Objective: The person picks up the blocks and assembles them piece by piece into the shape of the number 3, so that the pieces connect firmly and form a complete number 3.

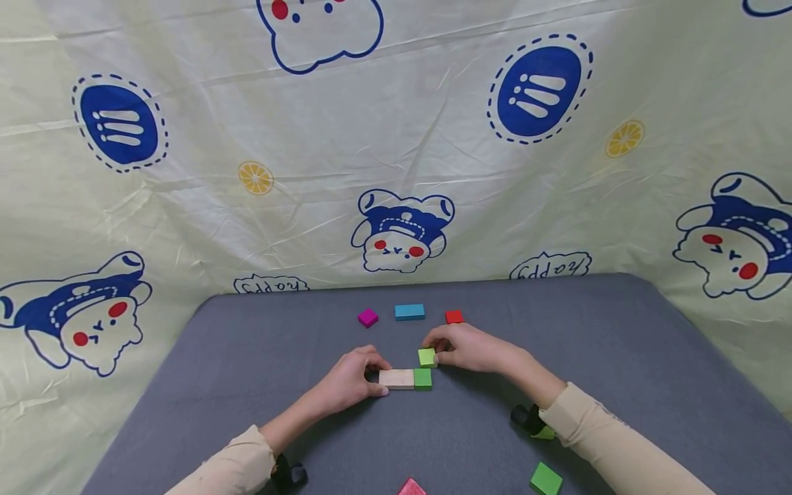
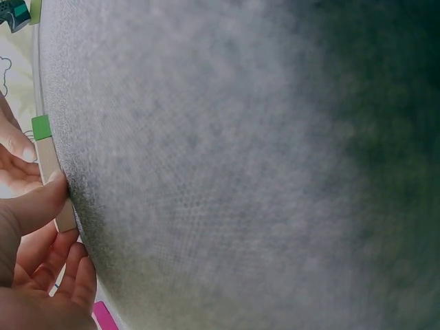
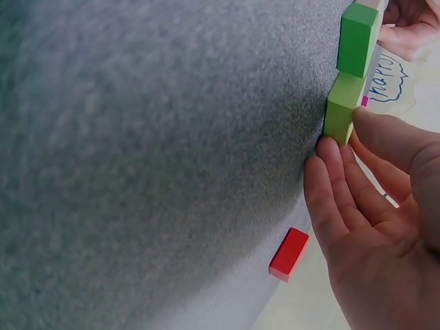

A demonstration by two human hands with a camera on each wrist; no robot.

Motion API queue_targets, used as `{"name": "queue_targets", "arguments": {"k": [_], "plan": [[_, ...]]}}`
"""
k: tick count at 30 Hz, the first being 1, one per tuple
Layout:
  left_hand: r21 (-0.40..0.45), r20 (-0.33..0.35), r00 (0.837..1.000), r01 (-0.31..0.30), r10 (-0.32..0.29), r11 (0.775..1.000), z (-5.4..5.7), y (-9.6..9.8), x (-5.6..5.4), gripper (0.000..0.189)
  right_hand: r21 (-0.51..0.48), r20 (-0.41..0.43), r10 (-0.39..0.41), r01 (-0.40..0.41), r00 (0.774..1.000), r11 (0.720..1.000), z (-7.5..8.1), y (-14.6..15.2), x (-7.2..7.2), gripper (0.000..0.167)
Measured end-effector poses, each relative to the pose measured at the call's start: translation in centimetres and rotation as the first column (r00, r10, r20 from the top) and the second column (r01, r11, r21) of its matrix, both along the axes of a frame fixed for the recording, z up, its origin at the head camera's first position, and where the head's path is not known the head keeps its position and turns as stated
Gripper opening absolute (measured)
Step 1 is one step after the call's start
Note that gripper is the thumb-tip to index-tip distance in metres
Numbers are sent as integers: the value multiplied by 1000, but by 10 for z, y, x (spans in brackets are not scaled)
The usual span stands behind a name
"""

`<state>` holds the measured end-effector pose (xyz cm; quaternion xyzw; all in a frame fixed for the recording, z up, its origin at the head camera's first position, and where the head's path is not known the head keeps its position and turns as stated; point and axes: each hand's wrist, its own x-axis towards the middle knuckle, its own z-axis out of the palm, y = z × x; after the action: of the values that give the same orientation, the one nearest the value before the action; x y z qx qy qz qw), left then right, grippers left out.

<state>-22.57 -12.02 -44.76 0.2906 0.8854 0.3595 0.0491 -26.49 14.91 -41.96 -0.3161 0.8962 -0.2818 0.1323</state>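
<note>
On the grey table, my left hand grips the left end of a plain wooden block between thumb and fingers. A green block sits flush against that block's right end. My right hand pinches a light green block just behind the green one. In the right wrist view, the light green block lies close to the green block, and I cannot tell whether they touch. The left wrist view shows my left thumb over the wooden block.
Along the back lie a magenta block, a blue block and a red block. Nearer are a pink block and another green block. A yellow-green block is partly hidden by the right wrist strap. A printed cloth hangs behind.
</note>
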Motion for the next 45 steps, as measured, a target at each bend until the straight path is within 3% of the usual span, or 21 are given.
{"name": "queue_targets", "arguments": {"k": [45], "plan": [[-6,20,1000,-12,12,1000,-1,1,-1,23,-12,-9,21,-21,1000,1000,0,-9,7,19]]}}
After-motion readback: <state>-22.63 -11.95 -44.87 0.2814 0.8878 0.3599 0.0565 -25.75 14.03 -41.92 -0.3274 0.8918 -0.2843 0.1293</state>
